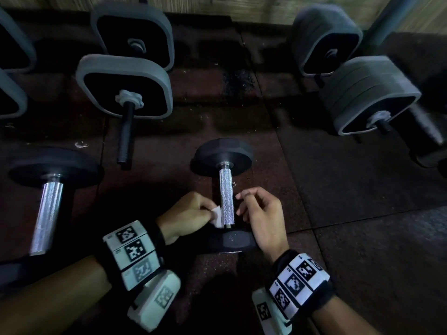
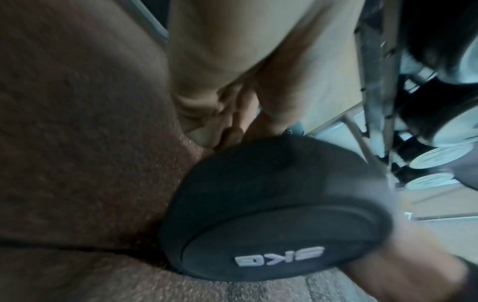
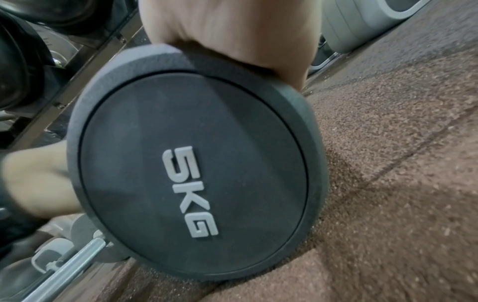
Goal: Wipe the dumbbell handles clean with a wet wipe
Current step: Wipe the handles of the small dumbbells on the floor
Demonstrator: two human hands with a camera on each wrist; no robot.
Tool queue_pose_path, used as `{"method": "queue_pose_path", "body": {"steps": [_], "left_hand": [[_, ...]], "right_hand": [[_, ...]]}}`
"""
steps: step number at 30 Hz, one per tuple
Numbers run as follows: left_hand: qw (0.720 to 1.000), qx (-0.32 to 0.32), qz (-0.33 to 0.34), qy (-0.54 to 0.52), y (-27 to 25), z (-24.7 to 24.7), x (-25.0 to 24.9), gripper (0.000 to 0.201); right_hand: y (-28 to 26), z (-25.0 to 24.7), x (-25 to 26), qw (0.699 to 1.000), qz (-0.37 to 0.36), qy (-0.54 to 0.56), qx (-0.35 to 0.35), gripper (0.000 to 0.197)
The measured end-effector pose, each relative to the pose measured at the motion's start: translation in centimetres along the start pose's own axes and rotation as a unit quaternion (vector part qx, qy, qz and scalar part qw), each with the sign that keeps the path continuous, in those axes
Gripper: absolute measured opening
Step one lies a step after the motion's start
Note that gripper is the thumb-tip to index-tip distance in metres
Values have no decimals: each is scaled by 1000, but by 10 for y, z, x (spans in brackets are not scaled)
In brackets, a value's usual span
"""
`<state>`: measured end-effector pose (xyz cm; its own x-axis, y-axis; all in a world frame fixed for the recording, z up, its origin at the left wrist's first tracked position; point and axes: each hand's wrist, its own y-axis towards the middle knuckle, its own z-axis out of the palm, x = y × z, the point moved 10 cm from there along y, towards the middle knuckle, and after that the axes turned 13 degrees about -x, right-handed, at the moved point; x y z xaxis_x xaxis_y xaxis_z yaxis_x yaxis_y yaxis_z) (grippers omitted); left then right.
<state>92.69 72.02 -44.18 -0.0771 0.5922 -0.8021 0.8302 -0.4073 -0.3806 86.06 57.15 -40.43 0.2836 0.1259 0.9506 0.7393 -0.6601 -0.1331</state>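
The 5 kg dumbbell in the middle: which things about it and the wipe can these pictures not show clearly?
- Wet wipe: mostly hidden by left hand, head view; absent from wrist views.
- Handle underside: faces the floor.
- Right hand grip: fingers curled near the handle, contact unclear.
- Handle cleanliness: too dim.

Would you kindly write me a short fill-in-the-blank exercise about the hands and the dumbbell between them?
1. The white wet wipe is pinched in the ____ hand.
2. The plate of the dumbbell reads ____.
3. The right hand holds ____.
4. The wipe touches the dumbbell's knurled metal ____.

Missing words: left; 5KG; nothing; handle
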Motion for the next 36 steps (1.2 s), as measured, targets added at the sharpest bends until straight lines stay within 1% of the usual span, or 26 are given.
{"method": "queue_pose_path", "body": {"steps": [3,5,7,10,12,14,17,19,22,25,28,31,33,36], "left_hand": [[1000,19,-9,-12,-4,2,1,17],[999,31,-22,-39,-6,9,-1,23],[998,36,-36,-39,-6,14,3,26],[998,38,-52,-15,-4,13,9,21],[998,38,-53,-21,0,12,7,19],[997,9,-47,-53,10,7,0,17],[991,-83,-26,-104,36,-15,-16,17],[986,-107,-14,-125,48,-23,-26,20],[990,-89,-15,-113,52,-19,-27,23],[994,-77,-17,-76,46,-15,-19,21],[999,-26,-8,-27,20,1,-10,23],[999,20,-18,-23,-10,17,-2,31],[1000,18,-19,-11,-16,15,-1,32],[1000,9,6,27,-18,6,-6,27]], "right_hand": [[0,1,1,1000,-2,-5,2,23],[0,1,1,1000,-4,-6,4,23],[-1,0,2,1000,-5,-3,4,23],[-2,-1,3,1000,-8,-4,4,23],[-1,-1,2,1000,-8,-7,6,23],[-1,-1,1,1000,-8,-9,5,24],[0,0,1,1000,-8,-8,2,25],[0,1,0,1000,-7,-6,3,25],[0,1,-1,1000,-6,-5,4,25],[0,2,0,1000,-9,-4,7,25],[2,0,-1,1000,-12,-3,3,26],[1,0,0,1000,-15,-4,4,24],[0,0,1,1000,-16,-2,7,24],[1,0,2,1000,-23,-8,8,25]]}}
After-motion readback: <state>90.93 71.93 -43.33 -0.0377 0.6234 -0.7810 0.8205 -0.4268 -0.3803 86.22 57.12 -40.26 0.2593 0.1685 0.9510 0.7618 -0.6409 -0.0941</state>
